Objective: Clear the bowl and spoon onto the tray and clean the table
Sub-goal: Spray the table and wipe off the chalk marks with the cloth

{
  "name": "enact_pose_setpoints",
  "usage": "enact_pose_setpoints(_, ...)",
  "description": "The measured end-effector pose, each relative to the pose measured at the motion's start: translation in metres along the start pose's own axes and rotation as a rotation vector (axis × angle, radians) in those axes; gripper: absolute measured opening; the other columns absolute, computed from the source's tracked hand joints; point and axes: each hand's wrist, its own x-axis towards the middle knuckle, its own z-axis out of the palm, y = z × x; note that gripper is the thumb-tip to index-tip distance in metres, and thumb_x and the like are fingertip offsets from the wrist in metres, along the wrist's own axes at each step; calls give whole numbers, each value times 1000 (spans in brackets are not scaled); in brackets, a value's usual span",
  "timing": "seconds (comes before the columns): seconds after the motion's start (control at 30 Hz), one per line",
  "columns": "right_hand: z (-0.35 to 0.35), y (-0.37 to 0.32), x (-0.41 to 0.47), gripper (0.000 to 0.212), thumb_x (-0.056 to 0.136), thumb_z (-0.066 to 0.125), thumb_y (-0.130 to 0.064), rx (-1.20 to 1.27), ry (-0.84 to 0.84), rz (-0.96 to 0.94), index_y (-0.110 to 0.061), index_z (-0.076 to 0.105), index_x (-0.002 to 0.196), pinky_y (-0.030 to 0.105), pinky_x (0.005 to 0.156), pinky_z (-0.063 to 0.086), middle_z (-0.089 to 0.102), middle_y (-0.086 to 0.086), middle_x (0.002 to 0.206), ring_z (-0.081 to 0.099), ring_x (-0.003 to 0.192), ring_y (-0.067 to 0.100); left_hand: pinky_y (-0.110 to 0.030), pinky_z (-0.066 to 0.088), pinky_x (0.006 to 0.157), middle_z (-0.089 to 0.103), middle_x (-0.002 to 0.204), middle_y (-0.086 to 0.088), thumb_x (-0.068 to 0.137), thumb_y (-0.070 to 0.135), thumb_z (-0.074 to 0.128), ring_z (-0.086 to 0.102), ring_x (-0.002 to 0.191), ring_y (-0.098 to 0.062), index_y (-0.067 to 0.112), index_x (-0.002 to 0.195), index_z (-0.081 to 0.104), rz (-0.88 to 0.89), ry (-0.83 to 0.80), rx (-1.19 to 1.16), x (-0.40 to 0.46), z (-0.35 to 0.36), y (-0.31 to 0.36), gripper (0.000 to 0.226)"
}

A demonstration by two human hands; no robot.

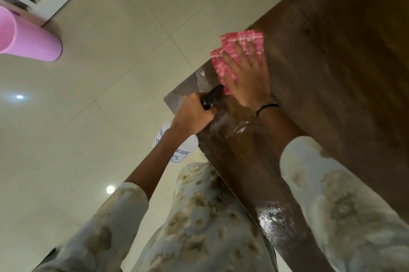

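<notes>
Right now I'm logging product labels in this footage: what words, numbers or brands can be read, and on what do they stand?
"RAYER": the end of a cut-off word, in blue print on the label of the white spray bottle gripped by the left hand.
Smaller lines under it, seemingly digits: too blurred to read.
More print on the bottle's upper left: hidden by the wrist, unreadable.
The red checked cloth under the right hand and the pink bin carry no text.

Right hand (245, 76) lies flat, palm down, fingers (250, 50) straight and spread, pressing a folded red-and-white checked cloth (241, 39) onto the dark brown wooden table (343, 61); right forearm reaches forward, thin black band at the wrist. Left hand (192, 114) is curled around the black trigger head of a white plastic spray bottle (177, 150), left forearm angled up from a pale patterned sleeve.
</notes>
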Motion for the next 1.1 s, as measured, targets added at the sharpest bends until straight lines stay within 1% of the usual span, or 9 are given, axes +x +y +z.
enact_pose_setpoints(0.07, 6, -20, -9, 64, 92, 45, -51, -10, -16, -134, -33, 26, 150, 54, 118, 0, 16, 5, 161, 6, 148, 32, -17, 32, 41, 51, 54, -3, 83, 7, 57, 43, 42, -15, 13, 85, 64, 26, -19, 8, -6, 1, -3, 9)
enact_pose_setpoints(0.2, 11, -5, -55, 56, 96, 30, -51, -3, -24, -291, -32, 29, 149, 50, 120, 5, 23, 3, 159, 11, 148, 28, -26, 34, 43, 48, 52, -4, 84, 10, 58, 41, 41, -17, 0, 77, 58, 34, -105, 26, -24, 9, -13, 12)
enact_pose_setpoints(0.3, 14, 28, -90, 56, 97, 30, -50, 23, 18, -112, -31, 26, 150, 52, 119, 7, 22, 5, 159, 12, 148, 32, -19, 34, 41, 50, 53, 1, 84, 14, 58, 44, 39, -10, 6, 88, 62, 46, -191, 64, -42, 21, -20, 10)
enact_pose_setpoints(0.47, 18, 30, -113, 59, 96, 30, -51, 45, 26, 74, -29, 25, 151, 54, 116, 12, 20, 7, 159, 12, 147, 34, -21, 33, 45, 44, 50, 4, 84, 8, 58, 42, 40, -10, 21, 60, 42, 59, -241, 79, -70, 45, -28, 31)
enact_pose_setpoints(0.57, 19, 31, -114, 59, 96, 27, -52, 55, 9, 70, -29, 26, 150, 55, 116, 14, 21, 7, 159, 12, 147, 35, -18, 30, 43, 42, 50, 5, 82, 7, 57, 41, 40, -12, 7, 78, 56, 59, -196, 83, -77, 53, -32, 4)
enact_pose_setpoints(0.7, 19, 30, -115, 60, 95, 27, -52, 64, 11, 70, -30, 27, 150, 55, 115, 12, 21, 7, 159, 11, 147, 34, -14, 27, 41, 39, 49, 5, 82, 7, 56, 38, 40, -14, 10, 84, 57, 43, -124, 58, -84, 54, -40, 3)
enact_pose_setpoints(0.83, 18, 30, -114, 61, 93, 25, -54, 57, 4, 82, -31, 28, 150, 55, 116, 12, 21, 6, 160, 11, 147, 34, -13, 29, 43, 41, 50, 7, 82, 16, 55, 43, 42, -17, 9, 103, 67, 9, -36, 18, -85, 46, -53, 25)
enact_pose_setpoints(0.93, 18, 29, -115, 60, 94, 26, -53, 56, 15, 86, -31, 28, 150, 54, 116, 11, 21, 6, 159, 11, 147, 34, -13, 29, 38, 38, 47, 6, 84, 7, 56, 33, 39, -14, -2, 94, 66, -48, 27, 20, -84, 38, -60, 18)
enact_pose_setpoints(1.1, 20, 26, -115, 58, 95, 27, -53, 54, 27, 92, -31, 30, 149, 56, 115, 13, 23, 6, 159, 13, 147, 36, -26, 26, 44, 40, 51, -2, 82, 8, 55, 33, 43, -19, 11, 68, 50, -90, -8, 12, -88, 36, -71, 15)
